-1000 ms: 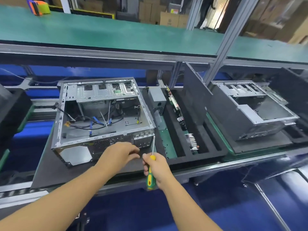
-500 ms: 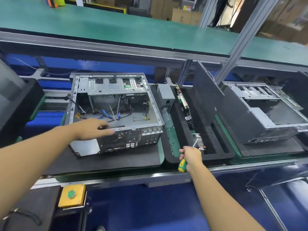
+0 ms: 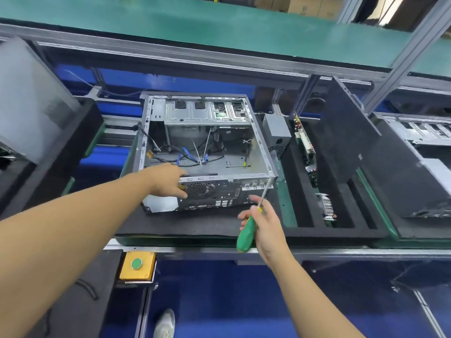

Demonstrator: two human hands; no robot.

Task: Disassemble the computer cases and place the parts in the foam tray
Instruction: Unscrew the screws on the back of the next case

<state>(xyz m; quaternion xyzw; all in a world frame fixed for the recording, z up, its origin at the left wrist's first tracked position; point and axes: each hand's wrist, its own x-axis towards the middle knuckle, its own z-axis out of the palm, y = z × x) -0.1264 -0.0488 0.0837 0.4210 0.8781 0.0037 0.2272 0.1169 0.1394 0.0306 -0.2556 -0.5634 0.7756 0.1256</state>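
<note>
Chassis: the open grey sheet-steel computer case (image 3: 207,152) lies on its side on a black foam pad (image 3: 195,225), just left of the black slotted foam tray (image 3: 317,231). The tray already holds a grey power-supply box (image 3: 277,132) and a green circuit board (image 3: 305,145). Judgement: the case is stiff but thin-walled, fairly heavy even stripped, probably sharp at cut edges, and its loose cables could snag. Best hold is the folded rear rim or frame corners. The left hand (image 3: 170,181) hooks fingers over the rear rim, thumb by the fan grille. The right hand (image 3: 263,223) wraps the green-handled screwdriver (image 3: 246,235), tip up at the rear right corner; contact unclear. Half a second earlier this hand was at the tray's front rim; the left hand sits much as before.
</note>
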